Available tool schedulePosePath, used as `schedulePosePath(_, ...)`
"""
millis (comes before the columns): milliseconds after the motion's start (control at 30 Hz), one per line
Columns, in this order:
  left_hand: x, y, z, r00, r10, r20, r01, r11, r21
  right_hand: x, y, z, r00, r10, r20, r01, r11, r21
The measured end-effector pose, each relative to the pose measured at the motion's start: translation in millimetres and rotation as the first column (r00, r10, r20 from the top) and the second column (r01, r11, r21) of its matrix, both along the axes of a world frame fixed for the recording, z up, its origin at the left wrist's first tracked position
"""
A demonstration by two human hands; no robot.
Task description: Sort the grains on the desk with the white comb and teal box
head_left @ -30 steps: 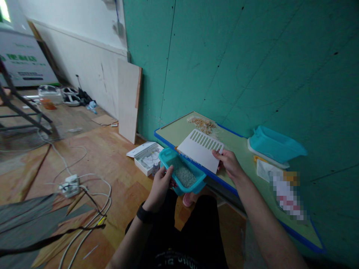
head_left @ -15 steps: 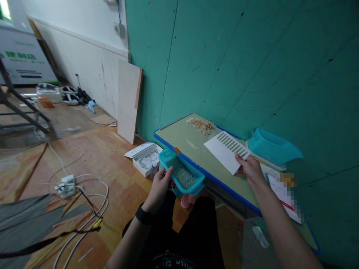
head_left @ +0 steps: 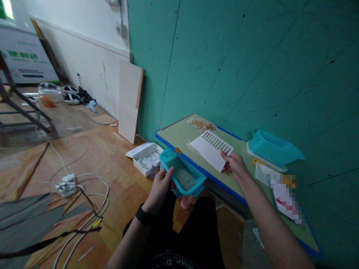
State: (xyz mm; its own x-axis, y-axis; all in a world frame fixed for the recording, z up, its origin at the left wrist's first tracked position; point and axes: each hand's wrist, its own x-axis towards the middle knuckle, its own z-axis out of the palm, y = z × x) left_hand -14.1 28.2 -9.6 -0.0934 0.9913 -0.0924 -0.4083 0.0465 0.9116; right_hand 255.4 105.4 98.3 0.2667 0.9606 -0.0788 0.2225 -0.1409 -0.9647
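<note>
My left hand (head_left: 160, 185) grips a small teal tray (head_left: 190, 185) holding pale grains (head_left: 185, 178), kept just below the front edge of a low green table with a blue rim (head_left: 179, 131). My right hand (head_left: 235, 164) pinches a white slotted scraper card (head_left: 211, 150) by its right end, its left edge down on the tabletop beside a thin line of pale grains (head_left: 191, 147). A pile of tan grains (head_left: 201, 125) lies further back on the table.
A teal dustpan-like container (head_left: 273, 147) rests on a white board at the table's right, with papers (head_left: 282, 190) in front of it. On the wooden floor lie an open white box (head_left: 146, 157), a power strip (head_left: 66, 185) with cables, and a leaning board (head_left: 129, 101).
My right hand swung the white card to the right and back, then brought it left again onto the table near the pale grains. The left hand and teal tray stayed put.
</note>
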Motion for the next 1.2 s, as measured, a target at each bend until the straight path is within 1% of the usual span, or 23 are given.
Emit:
schedulePosePath(133,0,0,0.3,1.000,0.005,0.004,-0.005,1.000,0.009,0,-5,0.5,1.000,-0.003,-0.016,0.003,1.000,0.030)
schedulePosePath(267,1,-1,4.2,1.000,0.000,0.007,0.000,1.000,0.005,-3,-3,0.3,1.000,0.008,-0.023,-0.008,1.000,0.013)
schedulePosePath(433,0,-1,2.9,1.000,0.007,0.000,-0.007,1.000,0.005,-16,6,1.1,0.999,0.024,-0.023,-0.024,1.000,-0.002)
schedulePosePath(600,0,1,1.5,1.000,0.005,-0.024,-0.005,1.000,-0.004,-33,12,4.7,0.995,0.092,-0.029,-0.093,0.995,-0.043)
schedulePosePath(733,2,3,9.1,1.000,0.024,-0.015,-0.025,0.999,-0.029,-40,8,3.0,0.990,0.140,-0.033,-0.142,0.988,-0.061)
schedulePosePath(833,2,3,17.2,0.999,0.037,-0.002,-0.037,0.998,-0.059,-39,3,1.2,0.981,0.180,-0.069,-0.184,0.982,-0.048)
schedulePosePath(900,2,3,21.3,0.999,0.035,0.000,-0.035,0.997,-0.064,-37,1,1.5,0.980,0.174,-0.099,-0.175,0.984,-0.011)
schedulePosePath(1000,1,3,24.3,0.999,0.041,-0.006,-0.041,0.997,-0.070,-32,4,2.8,0.989,0.115,-0.097,-0.113,0.993,0.033)
schedulePosePath(1067,0,3,25.1,0.999,0.047,-0.013,-0.048,0.996,-0.075,-32,9,2.7,0.993,0.091,-0.072,-0.089,0.996,0.030)
schedulePosePath(1200,-3,4,26.3,0.999,0.033,-0.013,-0.034,0.997,-0.075,-38,15,0.3,0.994,0.106,-0.038,-0.106,0.994,0.000)
